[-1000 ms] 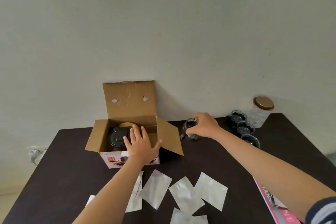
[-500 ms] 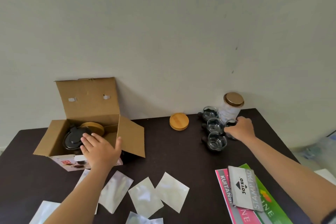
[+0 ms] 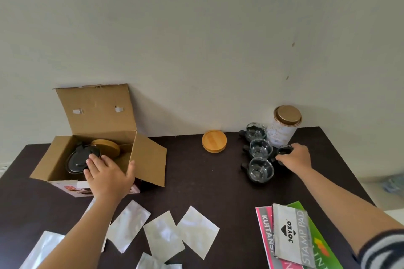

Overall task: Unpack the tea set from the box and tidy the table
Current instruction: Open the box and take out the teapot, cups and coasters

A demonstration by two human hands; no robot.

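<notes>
1. The dark wooden desk (image 3: 196, 177) backs onto a pale wall; its far edge runs from nine o'clock to two o'clock, and bare room lies at its centre.
2. The open brown cardboard box (image 3: 150, 159) sits at ten o'clock, lid flap upright against the wall, side flap splayed towards the centre.
3. The left hand (image 3: 109, 173) rests flat over the box's near rim, its grip released, fingers straight above the black-lidded teapot (image 3: 76, 160) inside, beside a round bamboo lid (image 3: 106, 147).
4. The right hand (image 3: 295, 157), at two o'clock, has its grip grasping a small glass cup (image 3: 284, 150).
5. Three matching glass cups (image 3: 261, 169) stand just left of that hand.
6. White plastic pouches (image 3: 162, 236) litter the near edge at six o'clock.
</notes>
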